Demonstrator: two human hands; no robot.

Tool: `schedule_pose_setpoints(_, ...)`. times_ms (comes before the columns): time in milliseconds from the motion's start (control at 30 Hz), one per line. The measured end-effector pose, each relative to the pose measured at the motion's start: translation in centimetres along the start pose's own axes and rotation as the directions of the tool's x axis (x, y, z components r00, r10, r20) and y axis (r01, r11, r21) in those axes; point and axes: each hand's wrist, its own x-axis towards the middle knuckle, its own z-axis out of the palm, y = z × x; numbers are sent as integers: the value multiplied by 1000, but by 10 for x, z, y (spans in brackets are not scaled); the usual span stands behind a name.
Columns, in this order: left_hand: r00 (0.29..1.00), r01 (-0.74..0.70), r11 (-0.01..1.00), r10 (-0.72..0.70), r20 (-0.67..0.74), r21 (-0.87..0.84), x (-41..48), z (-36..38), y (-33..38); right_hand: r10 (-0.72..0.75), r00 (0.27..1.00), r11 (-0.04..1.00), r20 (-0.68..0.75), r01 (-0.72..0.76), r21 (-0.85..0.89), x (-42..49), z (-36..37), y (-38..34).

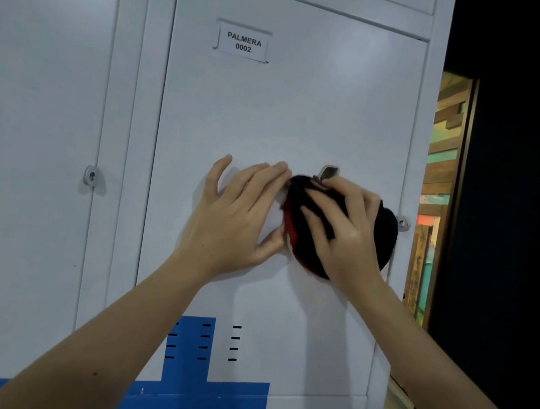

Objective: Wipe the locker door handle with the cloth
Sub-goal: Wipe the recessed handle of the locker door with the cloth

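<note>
The right hand (347,229) has its fingers bent over the cloth (388,235), clamped on the black and red bundle and pressing it against the locker door (285,109). The door handle (329,171) is mostly under the cloth; only its metal top shows, at 12 o'clock from this hand. The left hand (236,214), at 9 o'clock, lies flat with straight fingers, bracing the door. To wipe well, I think the cloth should go around the handle's edges with steady pressure, not only over the front.
</note>
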Motion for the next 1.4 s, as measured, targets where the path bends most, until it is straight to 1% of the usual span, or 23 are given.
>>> schedule_pose_setpoints(133,1000,6,1000,-6,0,-6,0,0,0,77,996,997,-46,-77,-9,25,2,7)
schedule_pose_setpoints(267,1000,4,1000,-4,-2,-10,0,0,0,156,983,988,-98,-156,10,30,4,12)
schedule_pose_setpoints(367,1000,1,1000,-1,-1,-5,0,0,-1,174,979,985,-105,-173,24,28,7,8)
schedule_pose_setpoints(433,1000,3,1000,-4,-1,-7,0,0,-1,118,990,993,-79,-116,25,22,7,4)
schedule_pose_setpoints(500,1000,5,1000,-6,-10,-19,0,0,-1,27,999,999,-34,-26,35,13,5,2)
schedule_pose_setpoints(633,1000,6,1000,-6,-9,-27,-1,0,-1,-123,991,991,56,120,56,-20,-5,1)
schedule_pose_setpoints(733,1000,2,1000,-2,-3,-13,-1,0,-1,-190,978,981,92,184,64,-45,-13,6)
schedule_pose_setpoints(867,1000,-2,1000,2,-2,2,0,0,-1,-222,973,974,60,219,53,-50,-14,14)
schedule_pose_setpoints(1033,1000,4,1000,-4,-19,-16,1,0,-1,-129,991,990,19,128,55,-8,-3,19)
schedule_pose_setpoints(1200,1000,0,1000,0,3,3,0,0,-1,18,1000,1000,-18,-18,-1,35,-2,27)
schedule_pose_setpoints(1400,1000,2,1000,-2,4,5,-1,-1,0,173,983,985,-69,-173,-2,13,-2,16)
